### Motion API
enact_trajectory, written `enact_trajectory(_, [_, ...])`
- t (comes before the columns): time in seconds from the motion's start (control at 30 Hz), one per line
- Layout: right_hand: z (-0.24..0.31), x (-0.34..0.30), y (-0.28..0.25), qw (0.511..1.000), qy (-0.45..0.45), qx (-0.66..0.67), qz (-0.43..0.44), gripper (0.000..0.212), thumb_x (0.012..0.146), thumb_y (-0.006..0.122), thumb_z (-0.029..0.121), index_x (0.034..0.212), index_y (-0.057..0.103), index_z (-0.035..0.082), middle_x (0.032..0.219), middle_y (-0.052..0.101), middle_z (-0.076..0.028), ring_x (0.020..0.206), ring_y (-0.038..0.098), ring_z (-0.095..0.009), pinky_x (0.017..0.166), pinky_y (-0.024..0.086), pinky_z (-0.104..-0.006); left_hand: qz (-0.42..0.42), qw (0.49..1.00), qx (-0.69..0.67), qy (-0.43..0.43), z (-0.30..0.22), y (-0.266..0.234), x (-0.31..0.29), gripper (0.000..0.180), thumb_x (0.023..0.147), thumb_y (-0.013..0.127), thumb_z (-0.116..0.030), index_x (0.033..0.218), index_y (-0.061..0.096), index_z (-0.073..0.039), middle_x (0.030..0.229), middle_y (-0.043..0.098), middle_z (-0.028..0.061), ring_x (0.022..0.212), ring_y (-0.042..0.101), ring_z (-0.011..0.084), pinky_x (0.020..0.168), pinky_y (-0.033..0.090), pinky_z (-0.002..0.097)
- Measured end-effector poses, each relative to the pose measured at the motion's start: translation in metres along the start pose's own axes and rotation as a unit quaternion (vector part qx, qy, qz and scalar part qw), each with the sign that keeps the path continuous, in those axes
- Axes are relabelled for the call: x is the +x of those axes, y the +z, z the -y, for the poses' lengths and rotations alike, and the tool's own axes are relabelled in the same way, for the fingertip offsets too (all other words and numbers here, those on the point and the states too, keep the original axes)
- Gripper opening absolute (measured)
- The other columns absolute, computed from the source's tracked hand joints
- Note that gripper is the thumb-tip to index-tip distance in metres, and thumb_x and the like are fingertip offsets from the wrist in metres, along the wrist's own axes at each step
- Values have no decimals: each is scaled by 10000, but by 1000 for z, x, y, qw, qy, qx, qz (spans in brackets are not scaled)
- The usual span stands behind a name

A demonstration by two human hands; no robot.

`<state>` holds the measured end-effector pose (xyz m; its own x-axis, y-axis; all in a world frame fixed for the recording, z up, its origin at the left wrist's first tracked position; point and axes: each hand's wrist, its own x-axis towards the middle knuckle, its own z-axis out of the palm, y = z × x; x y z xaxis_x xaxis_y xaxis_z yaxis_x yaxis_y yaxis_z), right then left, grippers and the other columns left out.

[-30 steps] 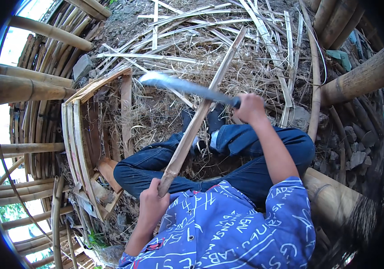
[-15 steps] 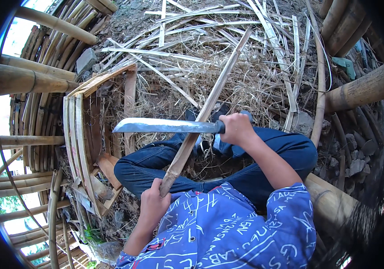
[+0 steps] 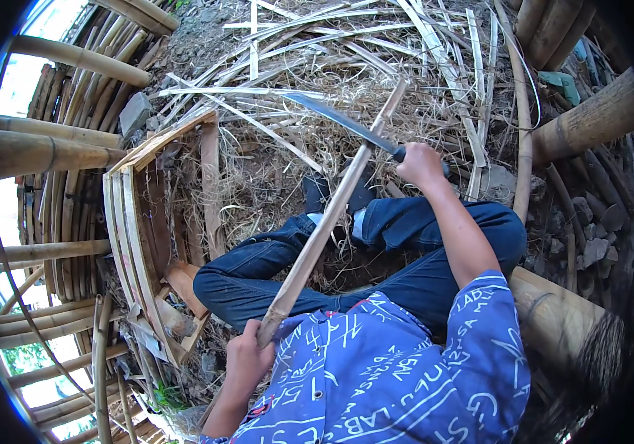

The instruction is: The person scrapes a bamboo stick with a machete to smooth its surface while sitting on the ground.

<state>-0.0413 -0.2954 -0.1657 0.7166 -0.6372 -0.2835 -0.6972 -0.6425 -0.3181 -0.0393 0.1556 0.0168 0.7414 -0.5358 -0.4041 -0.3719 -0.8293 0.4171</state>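
My left hand [image 3: 248, 357] is closed round the near end of a long split bamboo strip [image 3: 320, 226]. The strip slants up and away to the right, passing over my crossed legs. My right hand [image 3: 420, 164] grips the dark handle of a machete [image 3: 337, 120]. Its long blade lies across the strip near the far end, pointing up to the left. Whether the edge bites into the bamboo I cannot tell.
A wooden crate frame [image 3: 133, 229] stands at my left. Ahead, long bamboo slats [image 3: 446, 68] and curly shavings [image 3: 272, 166] cover the ground. A thick bamboo pole [image 3: 557, 314] lies at my right, near broken stones [image 3: 594, 251]. Bamboo bars wall the left side.
My right hand has moved the machete away from me along the strip, and the blade now tilts up to the left. The strip's far end has dropped slightly; my left hand keeps its hold.
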Motion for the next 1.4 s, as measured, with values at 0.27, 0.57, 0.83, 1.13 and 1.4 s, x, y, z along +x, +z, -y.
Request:
enact_trajectory(0.27, [85,-86,-5,971,-221,74,55,213,673,685,238,830,666,95,788,688,-173,790,687,-353,743,542,-465,-77,997,-12,-1,-10,12,35,289,733,659,-56,999,548,-34,736,634,240,714,640,428,624,500,488])
enact_trajectory(0.57, [65,-68,20,968,-243,64,-15,262,612,747,273,777,641,100,717,666,-141,729,680,-330,678,542,-449,-63,998,-14,21,-37,5,71,306,732,658,-45,1015,545,-26,762,638,237,738,641,424,637,494,477])
enact_trajectory(0.83, [56,-47,15,984,-174,42,-11,220,642,730,257,788,670,104,779,688,-154,774,690,-321,707,553,-427,-55,998,-4,-4,-36,-5,64,309,726,658,-40,1010,541,-18,754,629,251,745,637,431,641,490,478])
enact_trajectory(1.13, [33,-27,25,990,-127,38,-48,224,670,692,241,839,682,94,806,692,-167,789,694,-341,742,557,-448,-47,998,-8,-36,-17,-7,40,316,726,656,-39,1016,533,-25,768,634,255,761,634,439,658,489,494])
enact_trajectory(1.4, [93,-92,16,943,-313,114,-15,207,620,712,223,784,642,118,699,660,-108,696,673,-315,650,536,-424,-76,997,-8,4,-32,4,69,288,746,642,-50,1005,517,-32,731,624,234,725,627,435,626,478,496])
